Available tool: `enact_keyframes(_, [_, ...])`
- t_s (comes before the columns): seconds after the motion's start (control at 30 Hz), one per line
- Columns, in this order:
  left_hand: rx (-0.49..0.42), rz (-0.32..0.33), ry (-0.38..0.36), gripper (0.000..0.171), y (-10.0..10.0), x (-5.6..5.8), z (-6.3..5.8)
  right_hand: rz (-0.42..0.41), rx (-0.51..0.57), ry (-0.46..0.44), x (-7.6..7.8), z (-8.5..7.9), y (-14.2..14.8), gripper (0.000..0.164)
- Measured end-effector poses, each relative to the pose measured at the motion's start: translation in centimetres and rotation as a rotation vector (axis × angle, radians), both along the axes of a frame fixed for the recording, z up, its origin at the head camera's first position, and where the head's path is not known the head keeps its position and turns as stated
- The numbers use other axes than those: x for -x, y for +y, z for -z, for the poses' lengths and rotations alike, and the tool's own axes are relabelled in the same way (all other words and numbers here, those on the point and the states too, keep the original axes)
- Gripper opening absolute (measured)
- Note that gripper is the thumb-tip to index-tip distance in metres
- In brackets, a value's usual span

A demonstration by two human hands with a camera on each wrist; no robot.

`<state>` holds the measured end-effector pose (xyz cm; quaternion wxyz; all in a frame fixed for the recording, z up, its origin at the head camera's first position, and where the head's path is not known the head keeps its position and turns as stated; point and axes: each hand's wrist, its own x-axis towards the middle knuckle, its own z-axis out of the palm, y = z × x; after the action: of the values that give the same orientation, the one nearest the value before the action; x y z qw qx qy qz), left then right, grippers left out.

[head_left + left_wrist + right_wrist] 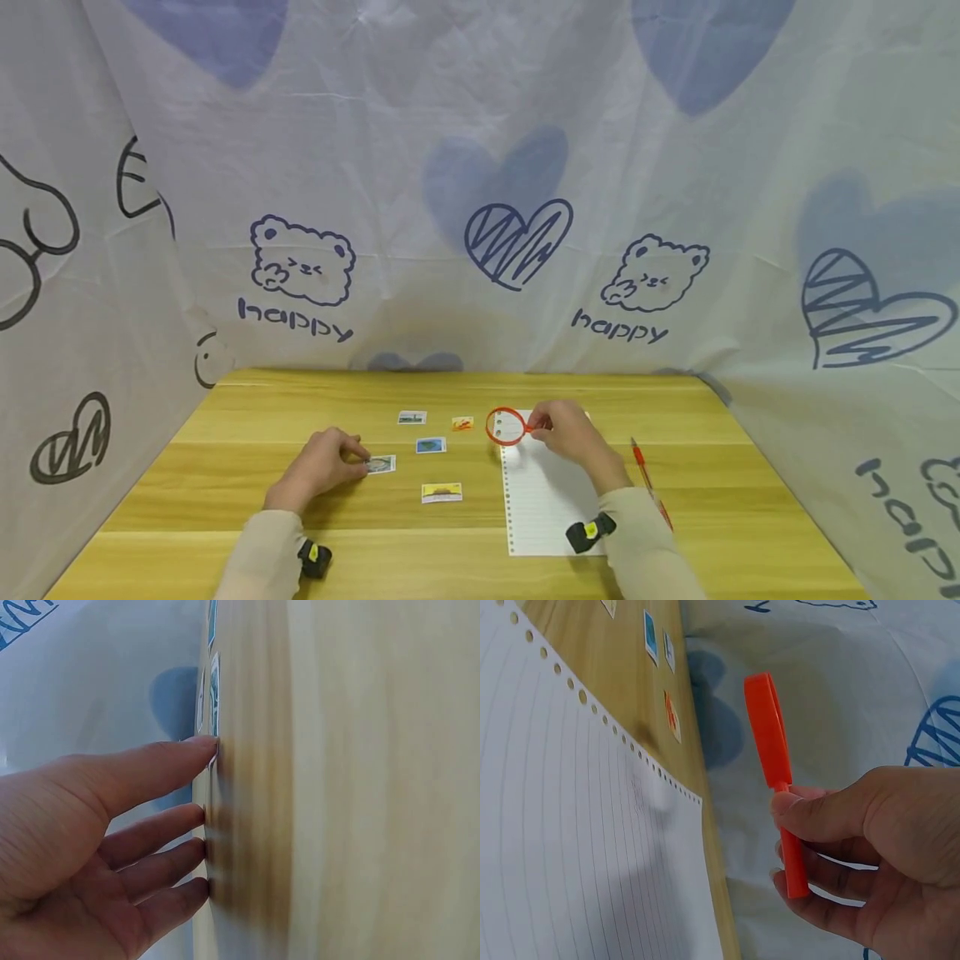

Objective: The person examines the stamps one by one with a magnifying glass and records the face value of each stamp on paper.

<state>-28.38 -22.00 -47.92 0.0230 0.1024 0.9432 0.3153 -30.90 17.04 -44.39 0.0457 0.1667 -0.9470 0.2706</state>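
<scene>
My left hand has its thumb and forefinger at the left end of a greenish postage stamp, pinching it at the tabletop. The left wrist view shows the thumb over the stamp's end and the other fingertips touching the wood; the forefinger is mostly hidden there. Held above a sheet of lined paper is a red magnifying glass, its handle gripped by my right hand. In the head view its round lens is over the sheet's upper left corner.
Between the hands lie a grey stamp, a small orange-yellow stamp, a blue stamp and a yellow stamp. A red pen rests right of the paper. Printed white cloth hangs behind the wooden table.
</scene>
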Motion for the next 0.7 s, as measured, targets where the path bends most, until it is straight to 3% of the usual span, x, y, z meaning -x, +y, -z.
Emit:
enact_keyframes(0.27, [0.015,0.001,0.007,0.016,0.2,0.1,0.0,-0.105,0.009,0.051,0.2,0.1,-2.3,0.006])
enact_keyframes(0.7, [0.021,-0.008,0.043,0.018,0.2,0.1,0.2,-0.149,0.003,0.025,0.7,0.1,-5.9,0.003])
